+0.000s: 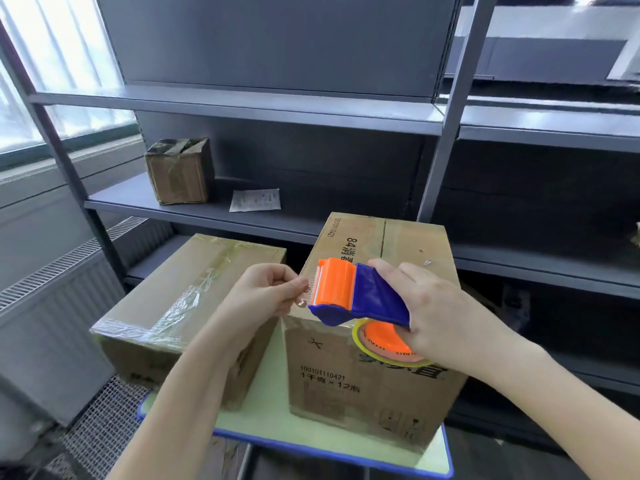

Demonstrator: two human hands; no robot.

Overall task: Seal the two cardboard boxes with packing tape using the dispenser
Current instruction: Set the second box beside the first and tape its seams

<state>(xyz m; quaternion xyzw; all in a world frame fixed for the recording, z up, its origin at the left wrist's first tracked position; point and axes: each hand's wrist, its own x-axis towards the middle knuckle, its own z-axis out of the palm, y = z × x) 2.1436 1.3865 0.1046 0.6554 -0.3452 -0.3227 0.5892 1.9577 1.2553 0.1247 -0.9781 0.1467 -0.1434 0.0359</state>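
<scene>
One tall box (pixel 363 375) stands on the worktop (pixel 270 393), taped box (pixel 180 292) at its 9 o'clock. Right grip (pixel 440 313) holds the dispenser (pixel 353 292) over the tall box's near top edge; left grip (pixel 266 292) pinches tape (pixel 302 301) at the dispenser's 9 o'clock.

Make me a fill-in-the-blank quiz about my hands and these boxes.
1. The right hand holds the blue and orange ____.
2. The left hand pinches the loose ____ end.
3. The taped box stands ____ of the taller box.
4. The small box sits on a ____.
Missing: dispenser; tape; left; shelf.
</scene>
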